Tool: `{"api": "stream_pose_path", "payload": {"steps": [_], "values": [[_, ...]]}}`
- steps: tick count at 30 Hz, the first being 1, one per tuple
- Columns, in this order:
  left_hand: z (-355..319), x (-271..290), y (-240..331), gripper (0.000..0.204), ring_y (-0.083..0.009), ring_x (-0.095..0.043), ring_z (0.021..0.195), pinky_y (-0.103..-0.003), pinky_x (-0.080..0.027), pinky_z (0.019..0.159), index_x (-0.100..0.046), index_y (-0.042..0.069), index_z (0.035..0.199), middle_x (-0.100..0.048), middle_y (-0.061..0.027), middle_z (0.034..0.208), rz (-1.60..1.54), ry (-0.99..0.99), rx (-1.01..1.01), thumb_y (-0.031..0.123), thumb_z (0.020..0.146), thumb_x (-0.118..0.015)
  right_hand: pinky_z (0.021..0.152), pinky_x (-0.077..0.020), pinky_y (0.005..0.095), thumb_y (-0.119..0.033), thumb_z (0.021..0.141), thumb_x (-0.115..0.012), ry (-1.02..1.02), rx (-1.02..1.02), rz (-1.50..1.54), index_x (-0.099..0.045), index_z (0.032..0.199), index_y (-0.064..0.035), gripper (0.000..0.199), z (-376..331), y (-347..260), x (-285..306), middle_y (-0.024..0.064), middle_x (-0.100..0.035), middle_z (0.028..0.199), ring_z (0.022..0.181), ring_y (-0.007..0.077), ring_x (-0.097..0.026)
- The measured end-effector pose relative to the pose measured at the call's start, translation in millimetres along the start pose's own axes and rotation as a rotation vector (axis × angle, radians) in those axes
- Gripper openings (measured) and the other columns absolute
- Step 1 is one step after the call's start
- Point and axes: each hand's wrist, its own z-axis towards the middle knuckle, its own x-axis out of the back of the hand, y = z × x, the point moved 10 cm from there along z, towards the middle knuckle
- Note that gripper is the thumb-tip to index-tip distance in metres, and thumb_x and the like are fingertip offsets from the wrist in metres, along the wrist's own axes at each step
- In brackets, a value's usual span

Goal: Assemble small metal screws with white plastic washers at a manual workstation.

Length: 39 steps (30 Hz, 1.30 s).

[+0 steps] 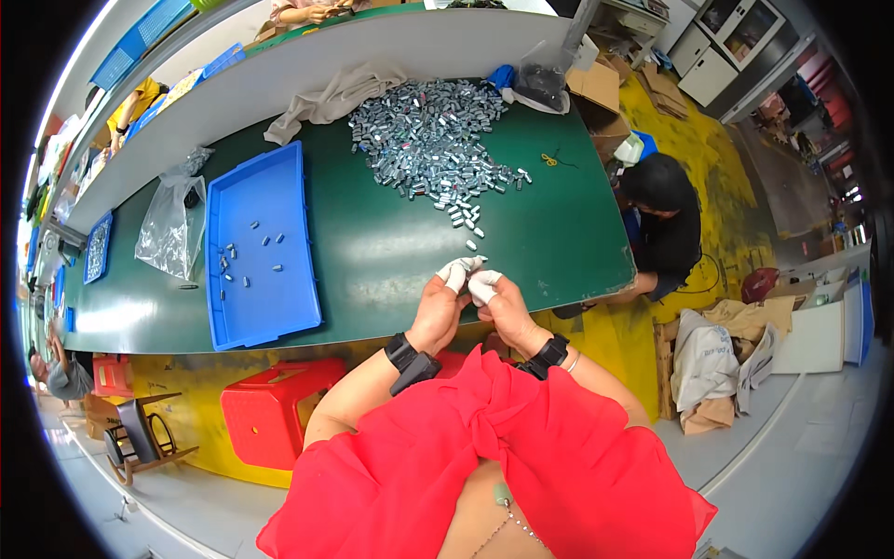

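My left hand (441, 303) and my right hand (507, 307) meet just above the table's near edge, both with white coverings on the fingertips. The left fingers are pinched on a small silvery metal piece (481, 261), barely showing at their tips. Close beside them, the right thumb and fingers are closed too; whatever lies between them is hidden. Just beyond my hands a loose metal cylinder (471, 245) lies on the green tabletop (391, 270). Behind it a trail of similar pieces leads to a large heap of metal cylinders (428, 130).
Left of my hands sits a shallow blue tray (265, 312) with several metal cylinders in it. A clear plastic bag (168, 233) lies beyond the tray. Grey cloth (326, 98) lies against the partition (372, 56). A person in black (666, 219) is at the table's right end. Red stools (261, 419) stand below.
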Motion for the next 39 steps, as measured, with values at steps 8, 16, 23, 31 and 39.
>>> {"api": "stream_pose_path", "payload": {"steps": [8,16,23,31,39], "values": [[16.2,-28.1,-32.5,0.028,-0.011,-0.053,0.09,-0.028,-0.044,0.08,-0.054,0.003,0.11,-0.057,-0.0022,0.101,0.048,0.029,0.024,0.024,0.093,-0.046,0.039,-0.0162,0.0198,-0.032,0.093,-0.044,-0.2,-0.176,-0.148,-0.052,0.082,-0.0086,0.027,3.2,-15.4,34.0,-0.0065,-0.038,0.058,0.043,0.0027,-0.023],[-5.3,9.2,-15.1,0.027,-0.0145,-0.056,0.089,-0.029,-0.046,0.079,-0.055,0.007,0.103,-0.059,-0.0043,0.098,0.079,0.304,-0.054,0.03,0.09,-0.051,0.049,-0.0373,0.0237,-0.025,0.086,-0.056,-0.375,0.112,-0.401,-0.06,0.082,-0.0031,0.022,28.4,-24.6,8.0,0.0017,-0.056,0.065,0.054,0.0083,-0.047],[-37.9,183.1,161.3,0.026,-0.0186,-0.059,0.082,-0.029,-0.047,0.07,-0.059,0.003,0.097,-0.062,-0.0094,0.094,0.582,0.869,-0.453,0.023,0.081,-0.062,0.065,-0.0464,0.0262,-0.015,0.08,-0.064,-0.053,0.402,-0.583,-0.064,0.087,0.0002,0.017,51.6,-54.6,36.9,0.0091,-0.066,0.079,0.073,0.0108,-0.06],[29.7,47.7,133.9,0.044,-0.039,-0.042,0.113,-0.044,-0.032,0.098,-0.056,0.008,0.111,-0.048,-0.0223,0.118,1.905,0.359,-0.817,0.009,0.068,-0.066,0.063,-0.0443,0.0226,-0.014,0.08,-0.064,0.181,0.253,-0.508,-0.062,0.09,0.0014,0.018,46.7,-39.6,51.1,0.0031,-0.063,0.079,0.071,0.008,-0.056],[89.2,4.9,15.1,0.021,-0.0331,-0.052,0.091,-0.041,-0.045,0.074,-0.061,0.005,0.094,-0.053,-0.017,0.101,1.667,-0.191,-0.61,0.011,0.073,-0.06,0.058,-0.0414,0.0205,-0.013,0.08,-0.064,0.305,0.163,-0.493,-0.062,0.09,0.0008,0.017,28.5,-34.8,78.5,-0.0012,-0.06,0.075,0.066,0.005,-0.051]]}}
